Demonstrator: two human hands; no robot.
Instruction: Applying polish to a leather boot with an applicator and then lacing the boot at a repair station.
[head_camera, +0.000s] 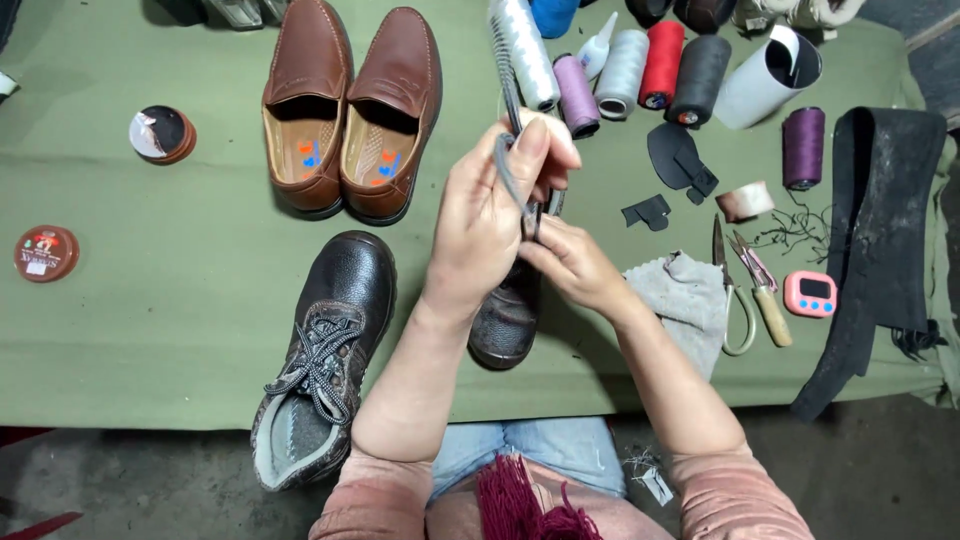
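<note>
My left hand (490, 215) is raised over the table, fingers closed on a grey shoelace (507, 170) that runs up past the thumb. Just below and to its right, my right hand (570, 260) pinches the same lace near its lower end. Under both hands lies a black leather boot (505, 320), mostly hidden by them. Its mate, a black laced boot (325, 350), lies to the left at the table's front edge with its laces tied.
A green cloth (150, 330) covers the table. A pair of brown loafers (350, 110) stands at the back. Thread spools (640, 65) line the far edge. Scissors (735, 295), a grey rag (685, 290), a pink timer (810, 293), black rubber strips (880, 230) and polish tins (45, 253) lie around.
</note>
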